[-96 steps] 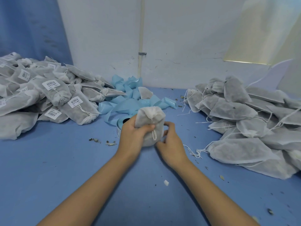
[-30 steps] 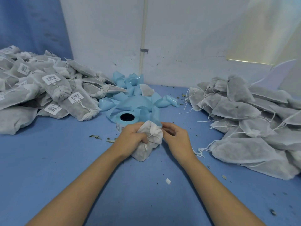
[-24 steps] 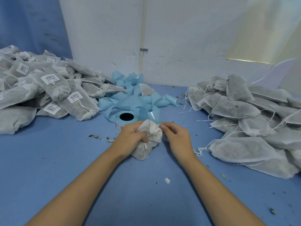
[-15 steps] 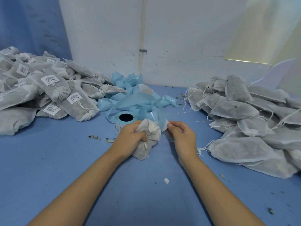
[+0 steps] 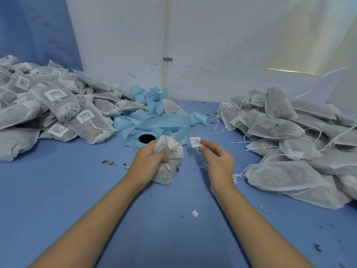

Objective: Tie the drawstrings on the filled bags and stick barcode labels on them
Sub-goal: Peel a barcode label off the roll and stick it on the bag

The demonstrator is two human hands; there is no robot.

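Fingers of the left hand (image 5: 149, 160) curl round a filled bag (image 5: 170, 163) standing on the blue tabletop (image 5: 77, 190). Right hand (image 5: 217, 159) pinches a barcode label (image 5: 195, 141) just beside the bag, not touching it.

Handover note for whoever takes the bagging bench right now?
Left hand grips the white mesh drawstring bag, neck cinched, on the blue table.
Right hand pinches a white barcode label, not yet on the bag.
Done: tied, labelled bags piled at left.
To do: stick this label, then tie and label the grey pile at right.
Blue label roll sits behind the bag.
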